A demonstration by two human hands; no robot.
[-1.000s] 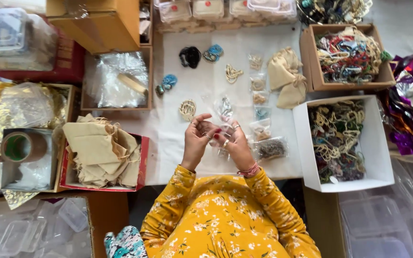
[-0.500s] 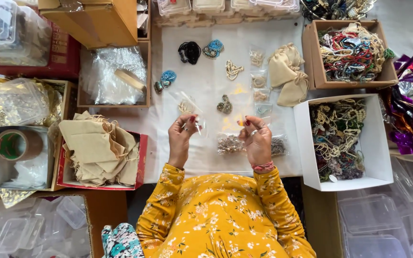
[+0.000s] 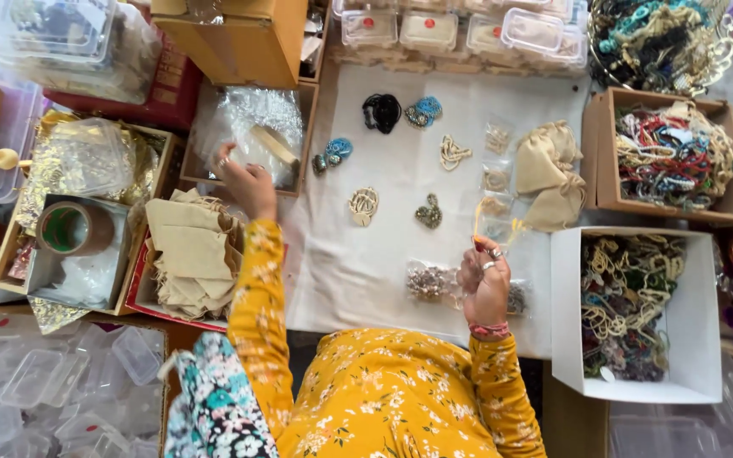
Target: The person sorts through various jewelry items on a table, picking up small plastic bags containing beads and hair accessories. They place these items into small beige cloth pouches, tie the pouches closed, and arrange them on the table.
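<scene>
The left hand (image 3: 248, 182) reaches out to the cardboard box of clear plastic pouches (image 3: 243, 136), fingers curled at the crinkled film, though I cannot tell whether it has already pinched one. The right hand (image 3: 485, 280) is closed narrowly on a small orange-and-gold trinket (image 3: 478, 231), held up above the white cloth (image 3: 358, 271) just beside the row of small filled pouches (image 3: 496, 178). The risk, as I judge it, lies in the split attention: with the body leaning left, the thin dangling piece could slip from the pinch and land among the beaded pieces in the packet (image 3: 434, 282) near the wrist, or the sleeve could drag the loose ornaments (image 3: 364, 205) out of place. The slippery film may also come up several sheets at once. The table is crowded: a white box of necklaces (image 3: 629, 314), beige drawstring bags (image 3: 549, 174), folded cloth bags (image 3: 188, 254), a tape roll (image 3: 69, 227), and lidded plastic containers (image 3: 460, 25) along the far edge.
</scene>
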